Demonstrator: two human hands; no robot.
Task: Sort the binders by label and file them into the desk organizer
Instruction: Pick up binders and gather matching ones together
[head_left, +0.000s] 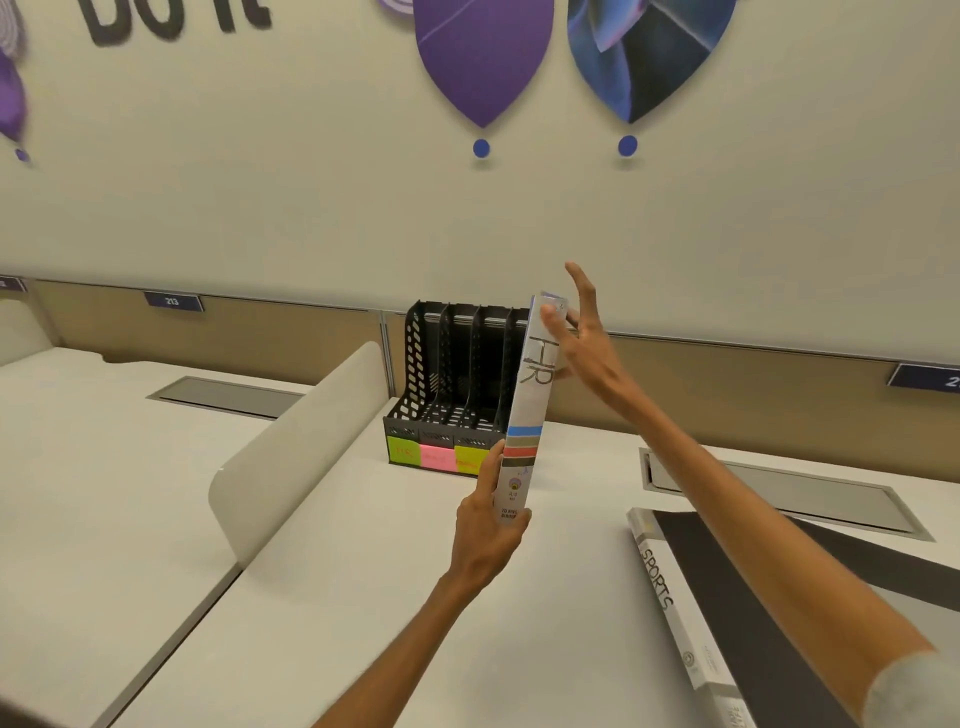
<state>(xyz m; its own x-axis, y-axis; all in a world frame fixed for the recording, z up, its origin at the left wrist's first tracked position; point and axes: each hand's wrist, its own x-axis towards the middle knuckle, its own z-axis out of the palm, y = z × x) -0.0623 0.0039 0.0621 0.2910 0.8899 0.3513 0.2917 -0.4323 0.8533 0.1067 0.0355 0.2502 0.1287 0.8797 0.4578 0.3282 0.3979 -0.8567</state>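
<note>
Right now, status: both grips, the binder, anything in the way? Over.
Left grip holds white HR-marked binder upright by its lower end. Right grip open at its top. Black slotted plastic desk organizer behind, visible slots empty.

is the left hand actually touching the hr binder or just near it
Touching. The head view shows the left hand gripping the lower end of the upright HR binder, fingers along its left side.
</note>
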